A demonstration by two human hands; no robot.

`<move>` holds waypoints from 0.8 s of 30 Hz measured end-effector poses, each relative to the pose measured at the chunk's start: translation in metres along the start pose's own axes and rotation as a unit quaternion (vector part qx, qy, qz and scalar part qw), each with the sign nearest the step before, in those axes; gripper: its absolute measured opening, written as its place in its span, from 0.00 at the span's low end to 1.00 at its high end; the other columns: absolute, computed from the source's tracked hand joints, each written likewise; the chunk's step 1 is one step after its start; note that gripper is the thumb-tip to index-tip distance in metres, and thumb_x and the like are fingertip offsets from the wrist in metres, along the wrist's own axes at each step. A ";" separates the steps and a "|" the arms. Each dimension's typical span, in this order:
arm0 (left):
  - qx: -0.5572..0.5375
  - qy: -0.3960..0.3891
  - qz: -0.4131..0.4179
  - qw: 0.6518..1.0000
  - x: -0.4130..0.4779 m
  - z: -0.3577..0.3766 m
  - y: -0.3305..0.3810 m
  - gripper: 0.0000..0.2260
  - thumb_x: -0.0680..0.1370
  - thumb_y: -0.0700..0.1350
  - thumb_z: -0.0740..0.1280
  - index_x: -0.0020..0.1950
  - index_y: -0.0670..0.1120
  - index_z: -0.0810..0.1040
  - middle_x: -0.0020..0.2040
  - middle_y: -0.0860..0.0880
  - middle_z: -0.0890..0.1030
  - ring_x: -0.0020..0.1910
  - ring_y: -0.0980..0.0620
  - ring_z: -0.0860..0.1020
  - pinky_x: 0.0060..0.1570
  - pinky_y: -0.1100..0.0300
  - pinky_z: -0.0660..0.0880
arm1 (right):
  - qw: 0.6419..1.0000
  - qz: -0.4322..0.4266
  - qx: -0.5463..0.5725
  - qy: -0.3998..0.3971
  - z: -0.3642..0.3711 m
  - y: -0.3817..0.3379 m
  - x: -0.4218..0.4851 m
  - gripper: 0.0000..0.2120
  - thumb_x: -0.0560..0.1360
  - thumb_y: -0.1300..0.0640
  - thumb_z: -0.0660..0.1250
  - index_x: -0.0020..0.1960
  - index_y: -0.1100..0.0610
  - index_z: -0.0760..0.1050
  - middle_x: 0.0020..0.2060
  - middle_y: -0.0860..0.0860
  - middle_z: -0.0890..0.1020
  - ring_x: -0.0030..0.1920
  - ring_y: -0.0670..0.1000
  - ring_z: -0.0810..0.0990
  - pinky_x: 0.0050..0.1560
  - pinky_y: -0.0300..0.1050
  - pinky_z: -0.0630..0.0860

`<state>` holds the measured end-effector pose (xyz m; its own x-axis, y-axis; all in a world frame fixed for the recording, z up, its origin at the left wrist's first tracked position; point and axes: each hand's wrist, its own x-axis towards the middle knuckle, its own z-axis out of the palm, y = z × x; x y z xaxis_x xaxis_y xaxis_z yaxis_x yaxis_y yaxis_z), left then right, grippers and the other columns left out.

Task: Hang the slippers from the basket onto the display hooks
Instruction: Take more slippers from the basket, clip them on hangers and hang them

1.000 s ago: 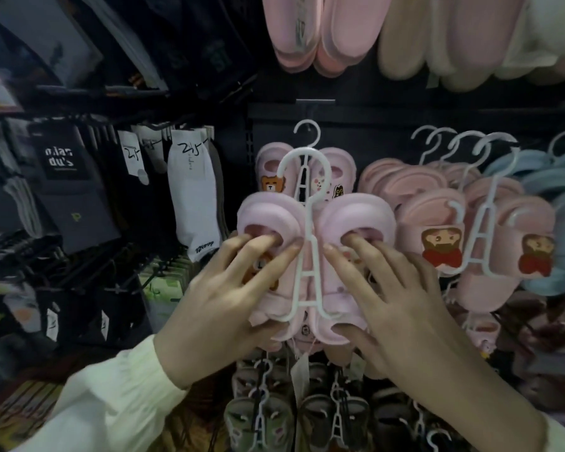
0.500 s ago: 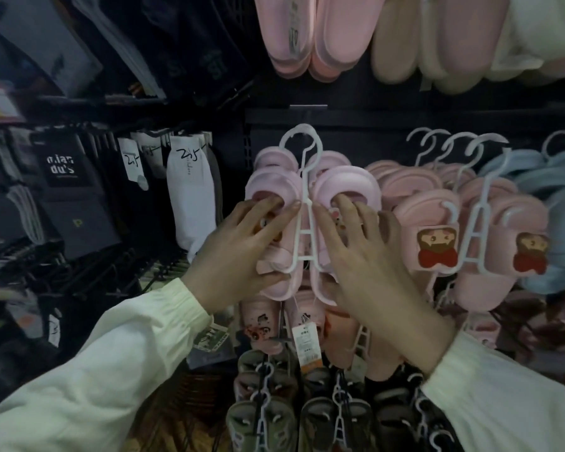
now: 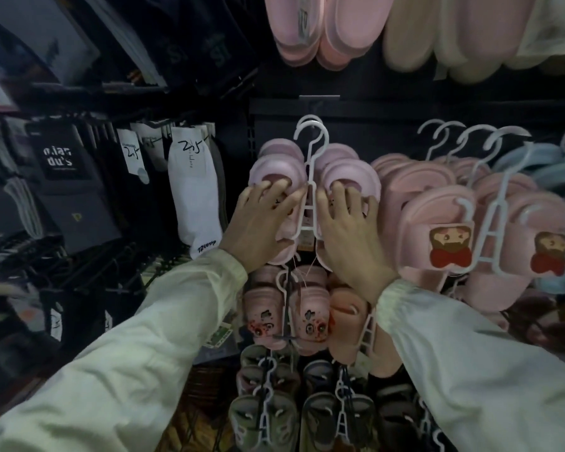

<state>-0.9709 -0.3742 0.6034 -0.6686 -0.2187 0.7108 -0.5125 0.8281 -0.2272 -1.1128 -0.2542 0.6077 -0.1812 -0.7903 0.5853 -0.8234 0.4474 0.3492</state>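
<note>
Pink slippers (image 3: 353, 176), one pair on a white hanger (image 3: 308, 190), lie flat against the display, straight ahead of me. Left hand (image 3: 258, 226) covers the left slipper, right hand (image 3: 349, 236) the right. Fingers (image 3: 276, 192) spread, near straight, pressing on the uppers; thumbs hidden. Hanger's long axis runs upright between my hands, its crook above the fingertips, just below the dark bracket (image 3: 319, 98). Both hands equally near. Crook sits level with another crook behind it — likely seated, so letting go comes next.
</note>
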 end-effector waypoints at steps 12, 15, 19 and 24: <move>-0.033 0.003 -0.058 0.998 0.023 0.036 -0.001 0.46 0.62 0.44 0.80 0.77 0.51 0.64 0.69 0.42 0.72 0.67 0.37 0.70 0.62 0.42 0.72 | 1.000 -0.005 0.012 -0.011 0.026 0.005 0.044 0.31 0.70 0.58 0.67 0.71 0.61 0.66 0.60 0.60 0.75 0.58 0.62 0.75 0.54 0.59 0.72; -0.029 -0.002 -0.069 0.997 0.025 0.037 -0.003 0.44 0.64 0.44 0.80 0.77 0.51 0.64 0.71 0.42 0.71 0.69 0.37 0.69 0.63 0.41 0.71 | 0.999 -0.018 0.040 -0.032 0.026 0.004 0.047 0.36 0.68 0.54 0.72 0.72 0.63 0.63 0.62 0.62 0.72 0.61 0.64 0.73 0.53 0.58 0.73; -0.021 -0.011 -0.084 0.996 0.021 0.041 -0.002 0.42 0.68 0.48 0.77 0.79 0.51 0.62 0.74 0.41 0.68 0.73 0.36 0.66 0.67 0.40 0.69 | 0.992 -0.016 0.124 -0.029 0.024 0.001 0.038 0.39 0.70 0.51 0.71 0.75 0.62 0.59 0.69 0.66 0.66 0.71 0.65 0.64 0.61 0.59 0.74; 0.003 -0.031 -0.116 0.993 0.013 0.044 0.008 0.39 0.73 0.56 0.68 0.81 0.53 0.55 0.76 0.39 0.64 0.77 0.38 0.60 0.66 0.41 0.69 | 0.993 -0.017 0.114 -0.013 0.031 0.001 0.016 0.39 0.70 0.54 0.73 0.76 0.64 0.60 0.72 0.71 0.62 0.75 0.69 0.59 0.68 0.60 0.70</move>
<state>-1.0073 -0.3932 0.5822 -0.5643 -0.4346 0.7019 -0.6592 0.7491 -0.0661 -1.1328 -0.2792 0.5948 -0.1626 -0.8157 0.5551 -0.9292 0.3159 0.1920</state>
